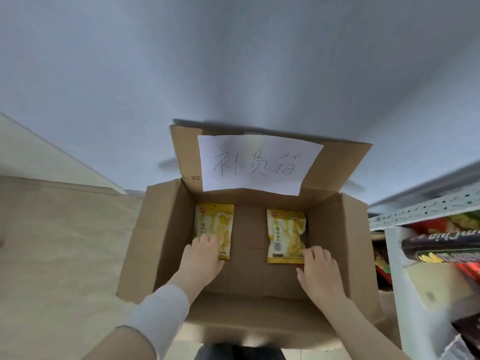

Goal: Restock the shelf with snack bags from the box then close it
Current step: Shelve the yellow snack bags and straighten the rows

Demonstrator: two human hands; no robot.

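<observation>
Open cardboard box [166, 229]: left hand [200, 258] flat on one yellow bag [217, 224], right hand [320, 271] loosely touching the other bag [285, 235].

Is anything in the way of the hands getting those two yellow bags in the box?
No. The box is open, and each hand already touches a bag: the left hand on the left yellow bag, the right hand at the right yellow bag.
</observation>
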